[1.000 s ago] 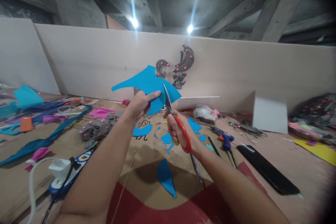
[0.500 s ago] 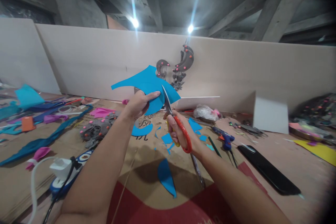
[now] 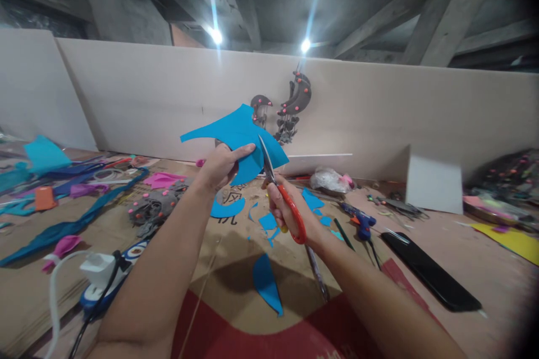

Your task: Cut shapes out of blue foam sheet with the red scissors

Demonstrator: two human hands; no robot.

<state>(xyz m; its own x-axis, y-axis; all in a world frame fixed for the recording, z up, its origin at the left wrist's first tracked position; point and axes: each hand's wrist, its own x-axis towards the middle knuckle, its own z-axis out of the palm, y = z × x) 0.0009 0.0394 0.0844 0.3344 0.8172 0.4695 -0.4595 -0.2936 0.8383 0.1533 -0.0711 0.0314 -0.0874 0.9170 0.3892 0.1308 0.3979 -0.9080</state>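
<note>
I have the left hand (image 3: pixel 221 167) closed on the blue sheet (image 3: pixel 233 129), thumb flat on its near face, so the sheet hangs above the cardboard (image 3: pixel 231 269). The right hand (image 3: pixel 280 202) is wrapped around the red-handled scissors (image 3: pixel 293 210); I see a blade lying across the sheet, just right of the left thumb, but cannot tell how far it bites. Below the two grips I find small blue offcuts (image 3: pixel 267 221) and, nearer me, a curved blue piece (image 3: pixel 266 283). Right of the scissors grip lies a glue gun (image 3: pixel 361 221); left of the sheet grip, a grey bundle with pink dots (image 3: pixel 154 207).
</note>
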